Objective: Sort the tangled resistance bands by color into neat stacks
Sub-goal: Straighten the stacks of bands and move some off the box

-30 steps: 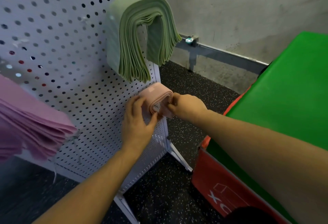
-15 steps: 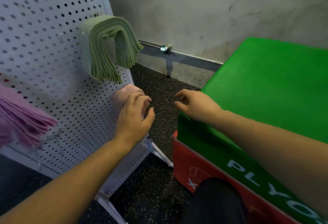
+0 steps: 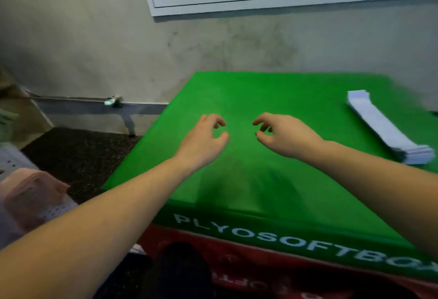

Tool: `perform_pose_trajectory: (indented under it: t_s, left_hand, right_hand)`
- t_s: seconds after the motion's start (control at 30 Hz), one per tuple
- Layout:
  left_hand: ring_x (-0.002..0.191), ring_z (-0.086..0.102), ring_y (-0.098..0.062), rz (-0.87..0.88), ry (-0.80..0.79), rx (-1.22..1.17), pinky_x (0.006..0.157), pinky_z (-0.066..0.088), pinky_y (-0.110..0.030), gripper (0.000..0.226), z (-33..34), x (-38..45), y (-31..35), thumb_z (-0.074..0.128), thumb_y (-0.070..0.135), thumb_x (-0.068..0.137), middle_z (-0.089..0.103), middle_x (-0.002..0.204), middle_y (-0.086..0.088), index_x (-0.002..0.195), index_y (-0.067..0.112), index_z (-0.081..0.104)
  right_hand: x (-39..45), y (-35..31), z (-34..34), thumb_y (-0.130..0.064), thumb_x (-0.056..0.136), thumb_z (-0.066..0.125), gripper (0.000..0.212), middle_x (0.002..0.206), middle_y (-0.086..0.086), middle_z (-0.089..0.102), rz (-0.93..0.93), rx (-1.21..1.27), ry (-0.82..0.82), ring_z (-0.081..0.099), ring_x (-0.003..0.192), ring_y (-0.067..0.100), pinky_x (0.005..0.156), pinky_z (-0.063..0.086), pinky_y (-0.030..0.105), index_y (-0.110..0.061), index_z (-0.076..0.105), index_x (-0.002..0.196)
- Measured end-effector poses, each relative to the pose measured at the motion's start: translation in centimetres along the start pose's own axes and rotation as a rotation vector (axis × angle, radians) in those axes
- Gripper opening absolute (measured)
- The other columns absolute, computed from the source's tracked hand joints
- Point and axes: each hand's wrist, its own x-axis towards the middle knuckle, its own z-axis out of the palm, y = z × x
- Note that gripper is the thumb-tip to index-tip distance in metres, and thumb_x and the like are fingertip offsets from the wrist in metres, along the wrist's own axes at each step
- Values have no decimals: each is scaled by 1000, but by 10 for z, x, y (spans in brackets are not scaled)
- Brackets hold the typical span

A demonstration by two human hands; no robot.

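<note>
Hovering both hands over the green plyo box, nothing held. Left hand and right hand sit side by side above the box top, fingers loosely curled with thumb and forefinger tips apart, so relaxed and empty rather than pinching anything. Can't tell if they touch the surface; the shadow below suggests they're off it.

Task items in view:
- white/lavender bands: a flat layered stack lying diagonally near the box's right edge, well apart from both hands. Looks like a sorted stack using the box top as the bench.
- pink bands: draped at the far left edge, against the perforated panel, beside the left forearm. Reads as hung up and done with.

My read on placement: finished colours go on the pegboard, and the box top is where bands get laid flat. The hands are poised mid-box, probably heading for the next band, likely that stack.

Versus earlier frames: a second ago both hands were on the pink bundle at the pegboard. Half a second ago the right hand was off it and the view was swinging right. Now both hands are clear of it, the view faces the box squarely, and the green hanging bundle is out of frame.
</note>
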Motion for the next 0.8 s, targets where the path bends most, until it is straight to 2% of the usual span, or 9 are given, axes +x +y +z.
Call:
perform_pose_trajectory:
  t_s: [0.13,0.27,0.33,0.43,0.5,0.57,0.63,0.73,0.8]
  left_hand:
    - [105,53,-17,46,-167,-80,92,39,-27,17,74,38,63,58,29,97,56,114,-2,111,19,59]
    - [110,54,-21,98,-287,-117,100,40,-31,20,137,74,118,55,34,100,60,120,-9,110,18,59]
    - [110,54,-22,108,-336,-119,99,40,-30,25,164,89,142,55,35,100,59,122,-10,114,15,60]
    - [103,57,-22,113,-381,-134,92,45,-31,28,195,109,173,54,35,101,60,119,-9,117,13,59]
    - [94,57,-20,104,-416,-159,79,46,-29,30,210,122,191,53,35,102,59,117,-6,121,12,58]
    - [84,55,-18,100,-445,-187,67,44,-28,31,224,134,204,53,33,102,58,117,-6,124,11,57]
    - [77,53,-16,90,-447,-213,66,46,-28,31,237,149,212,53,32,102,58,120,-6,125,12,55]
    - [73,51,-16,60,-447,-224,69,49,-33,31,255,170,215,54,31,102,57,125,-9,128,14,53]
    - [70,51,-15,24,-464,-219,69,51,-35,37,265,180,216,52,32,102,52,133,-8,136,16,48]
  right_hand:
    - [-43,92,-38,-36,95,56,34,118,-4,70,184,-36,41,64,108,23,91,50,35,-26,61,128]
    - [-78,171,-69,-38,96,54,30,115,-6,71,396,-60,170,65,102,24,80,47,32,-28,65,121]
    - [-92,209,-80,-38,95,54,28,114,-4,72,516,-21,229,65,101,25,79,48,33,-27,67,117]
    - [-102,256,-89,-40,92,55,23,114,-2,71,640,51,282,64,102,26,87,51,37,-27,68,107]
    - [-103,280,-87,-38,92,58,16,111,2,71,683,136,312,63,100,26,90,50,37,-27,66,101]
    - [-100,297,-85,-37,96,58,18,104,4,67,703,238,348,60,94,24,86,46,33,-23,65,104]
    - [-97,307,-80,-42,99,56,28,100,3,62,708,319,386,56,92,22,82,39,29,-18,65,107]
    - [-98,317,-65,-52,95,57,35,102,4,65,727,405,344,59,93,22,82,42,31,-19,63,104]
    - [-101,324,-51,-58,89,62,41,112,0,66,741,320,217,61,103,23,92,49,37,-26,62,115]
